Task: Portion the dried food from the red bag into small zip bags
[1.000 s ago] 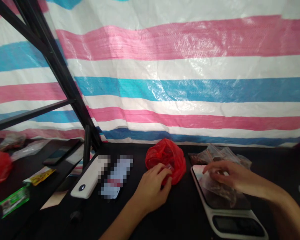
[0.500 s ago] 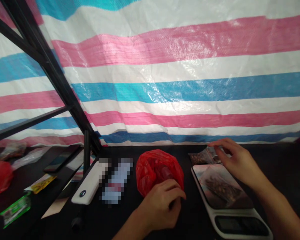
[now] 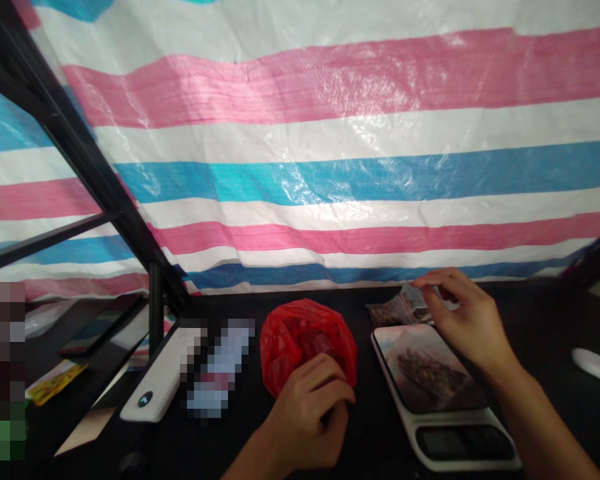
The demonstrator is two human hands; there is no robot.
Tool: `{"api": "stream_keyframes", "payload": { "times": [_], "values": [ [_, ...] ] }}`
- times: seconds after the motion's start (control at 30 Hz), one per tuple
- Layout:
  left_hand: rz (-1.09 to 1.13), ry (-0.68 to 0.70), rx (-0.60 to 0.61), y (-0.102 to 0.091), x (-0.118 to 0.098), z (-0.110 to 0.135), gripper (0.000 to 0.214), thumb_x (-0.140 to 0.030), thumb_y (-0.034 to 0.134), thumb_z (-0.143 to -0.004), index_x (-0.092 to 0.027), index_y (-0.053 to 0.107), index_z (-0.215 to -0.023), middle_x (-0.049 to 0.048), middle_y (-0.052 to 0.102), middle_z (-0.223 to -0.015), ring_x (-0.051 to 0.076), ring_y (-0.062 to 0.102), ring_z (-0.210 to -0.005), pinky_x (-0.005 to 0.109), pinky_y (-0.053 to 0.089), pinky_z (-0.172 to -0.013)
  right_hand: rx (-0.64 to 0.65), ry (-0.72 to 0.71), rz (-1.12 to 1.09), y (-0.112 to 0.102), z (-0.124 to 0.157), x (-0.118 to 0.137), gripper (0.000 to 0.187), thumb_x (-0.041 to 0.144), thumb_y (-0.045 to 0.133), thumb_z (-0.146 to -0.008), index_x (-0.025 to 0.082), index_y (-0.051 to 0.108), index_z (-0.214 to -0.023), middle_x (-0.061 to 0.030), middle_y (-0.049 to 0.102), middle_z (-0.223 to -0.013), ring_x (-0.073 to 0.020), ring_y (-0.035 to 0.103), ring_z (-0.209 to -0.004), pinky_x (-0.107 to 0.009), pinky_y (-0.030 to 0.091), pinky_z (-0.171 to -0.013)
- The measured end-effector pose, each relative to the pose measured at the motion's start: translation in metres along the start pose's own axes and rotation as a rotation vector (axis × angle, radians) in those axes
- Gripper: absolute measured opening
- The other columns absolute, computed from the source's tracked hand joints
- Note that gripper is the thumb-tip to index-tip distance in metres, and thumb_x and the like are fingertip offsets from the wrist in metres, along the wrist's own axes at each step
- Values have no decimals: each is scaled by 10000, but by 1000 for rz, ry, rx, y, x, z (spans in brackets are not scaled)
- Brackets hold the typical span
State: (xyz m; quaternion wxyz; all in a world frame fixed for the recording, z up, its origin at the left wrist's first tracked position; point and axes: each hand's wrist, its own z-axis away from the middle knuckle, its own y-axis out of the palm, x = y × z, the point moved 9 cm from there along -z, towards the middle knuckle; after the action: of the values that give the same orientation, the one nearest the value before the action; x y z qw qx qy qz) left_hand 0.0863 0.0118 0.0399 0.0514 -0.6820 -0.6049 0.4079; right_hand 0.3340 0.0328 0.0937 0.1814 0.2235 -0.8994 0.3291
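Observation:
A red plastic bag (image 3: 280,347), its mouth spread open, stands on the black table with something reddish inside. At its near edge my left hand (image 3: 313,410) is closed, fingers curled down; what they hold, if anything, is hidden. Behind the kitchen scale (image 3: 415,437) lies a small clear zip bag (image 3: 387,312) with dark brown bits in it. My right hand (image 3: 465,317) pinches the upper edge of this zip bag between thumb and fingers. Another clear bag of brown dried pieces (image 3: 430,373) rests on the scale's plate.
Left of the red bag lie a white oblong device (image 3: 155,387) and a blurred-out bluish item (image 3: 220,373). A yellow packet (image 3: 57,382) and a dark phone-like slab (image 3: 103,325) are farther left, beyond a black metal post (image 3: 156,313). A white object (image 3: 595,367) lies at right.
The view has swung slightly right, so the table things appear farther left. The upper edge of the zip bag stands a little higher at my right fingers. My left hand keeps its place by the red bag.

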Motion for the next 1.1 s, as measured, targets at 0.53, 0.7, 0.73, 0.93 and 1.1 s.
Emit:
{"api": "stream_keyframes", "payload": {
  "times": [0.53, 0.7, 0.73, 0.93, 1.1],
  "values": [
    [-20, 2, -17, 0, 1, 1, 262, 11, 467, -800, -193, 601, -894, 83, 623, -759, 192, 573, -713, 310, 471, -615, 759, 332, 34, 49, 58, -43, 324, 533, 736, -735, 246, 705, -883, -13, 696, -698, -203, 641, -597, -295, 492, -514],
    [36, -44, -19, 3, 5, 4, 241, -2, 480, -824, -193, 612, -889, 75, 625, -785, 189, 583, -733, 309, 474, -641, 836, 300, -71, 58, 57, -30, 196, 441, 719, -810, 246, 721, -794, -10, 684, -692, -189, 610, -617, -281, 465, -537],
    [69, -87, -36, 2, 8, 4, 233, -15, 484, -845, -196, 617, -906, 75, 633, -812, 189, 598, -756, 309, 487, -663, 802, 264, -125, 60, 51, -22, 191, 438, 708, -835, 249, 723, -813, -9, 682, -714, -185, 607, -642, -280, 473, -565],
    [250, -609, -246, 0, 59, 20, 262, -239, 586, -945, -227, 604, -1207, 72, 685, -1111, 222, 657, -1041, 370, 527, -950, 697, 208, -484, 92, 38, 48, 200, 423, 653, -917, 229, 692, -936, -1, 685, -835, -166, 591, -741, -278, 494, -678],
    [370, -689, -335, -3, 77, 24, 316, -419, 471, -1024, -218, 658, -1180, 83, 689, -1215, 239, 649, -1119, 393, 503, -1017, 627, 223, -644, 117, 52, 88, 162, 304, 627, -925, 239, 692, -1059, -8, 715, -963, -176, 635, -856, -300, 525, -798]
  ]
}}
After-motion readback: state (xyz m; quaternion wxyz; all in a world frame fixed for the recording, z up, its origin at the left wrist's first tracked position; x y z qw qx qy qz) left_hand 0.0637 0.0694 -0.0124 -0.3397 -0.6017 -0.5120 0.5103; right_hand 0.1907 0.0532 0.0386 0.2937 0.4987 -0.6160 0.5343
